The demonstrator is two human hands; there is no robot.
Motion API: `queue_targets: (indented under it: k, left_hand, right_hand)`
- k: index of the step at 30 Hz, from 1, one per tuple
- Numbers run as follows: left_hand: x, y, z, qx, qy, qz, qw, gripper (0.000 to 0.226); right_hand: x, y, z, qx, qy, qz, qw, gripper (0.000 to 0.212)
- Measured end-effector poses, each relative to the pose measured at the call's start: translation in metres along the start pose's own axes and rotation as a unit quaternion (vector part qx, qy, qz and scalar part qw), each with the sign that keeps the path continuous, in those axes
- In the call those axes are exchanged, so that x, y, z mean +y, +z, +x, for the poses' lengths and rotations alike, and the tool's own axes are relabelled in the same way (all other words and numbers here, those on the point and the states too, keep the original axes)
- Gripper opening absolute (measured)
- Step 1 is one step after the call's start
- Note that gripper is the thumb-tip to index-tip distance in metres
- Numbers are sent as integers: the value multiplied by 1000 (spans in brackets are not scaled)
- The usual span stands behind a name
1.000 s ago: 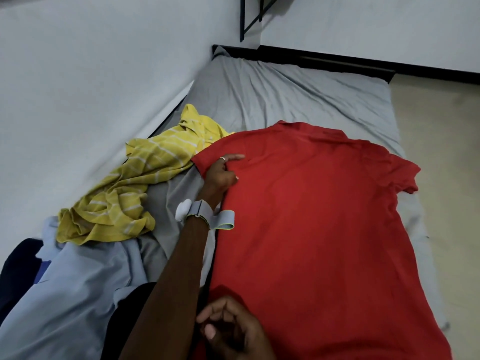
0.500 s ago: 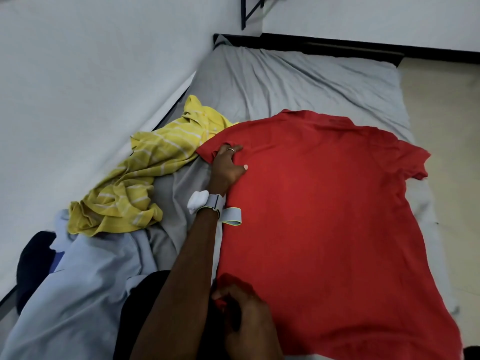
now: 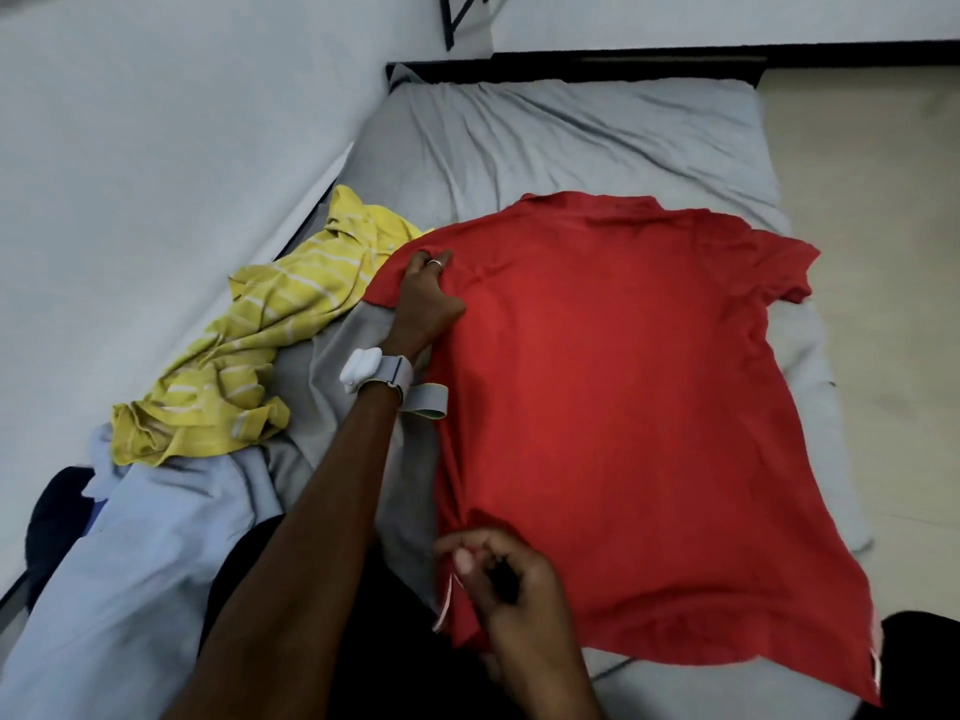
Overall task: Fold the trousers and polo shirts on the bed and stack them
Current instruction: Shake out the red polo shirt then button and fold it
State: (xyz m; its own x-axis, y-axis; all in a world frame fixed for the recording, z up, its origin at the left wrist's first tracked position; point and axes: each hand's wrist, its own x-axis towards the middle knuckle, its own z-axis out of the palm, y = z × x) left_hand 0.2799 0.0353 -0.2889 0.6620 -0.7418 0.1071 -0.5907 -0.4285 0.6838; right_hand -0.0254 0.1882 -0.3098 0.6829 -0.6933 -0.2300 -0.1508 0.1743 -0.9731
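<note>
A red polo shirt [image 3: 623,387] lies spread flat, back up, across the grey bed [image 3: 571,132], collar at the far end. My left hand [image 3: 423,298] pinches its left sleeve near the shoulder. My right hand [image 3: 498,574] grips the shirt's near left hem corner, fingers curled round the cloth. A crumpled yellow striped polo shirt [image 3: 260,335] lies to the left by the wall. A light blue garment [image 3: 135,553] lies bunched at the near left, with a dark garment [image 3: 57,517] partly under it.
A white wall [image 3: 156,148] runs along the bed's left side. The black bed frame [image 3: 623,62] edges the far end. Beige floor [image 3: 883,252] lies to the right. A dark cloth [image 3: 919,662] shows at the near right corner.
My left hand has slid up onto the sleeve and taken hold of it. My right hand has closed on the hem corner and lifted it slightly.
</note>
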Motion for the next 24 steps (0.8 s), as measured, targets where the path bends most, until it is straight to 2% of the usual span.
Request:
queue_targets:
  k: [1, 3, 7, 10, 14, 18, 24]
  left_hand:
    - [1, -3, -1, -8, -11, -1, 1000, 93]
    - [13, -5, 1, -27, -17, 20, 999, 88]
    - [41, 2, 8, -34, -10, 67, 997, 83]
    - [70, 15, 11, -37, 6, 102, 994, 94]
    - [101, 51, 9, -88, 42, 181, 979, 106]
    - [126, 87, 0, -98, 88, 222, 966, 108]
    - [149, 121, -9, -117, 115, 228, 960, 101]
  right_hand:
    - [0, 0, 2, 8, 11, 14, 1000, 18]
    - [0, -7, 2, 33, 9, 45, 998, 14]
    - [-1, -37, -4, 82, -37, 39, 995, 29]
    - [7, -60, -7, 125, -41, 2, 991, 42]
    - [21, -78, -7, 192, -29, -38, 980, 62]
    - [26, -77, -9, 227, -26, -84, 970, 74]
    - [31, -78, -13, 287, -11, -76, 955, 75]
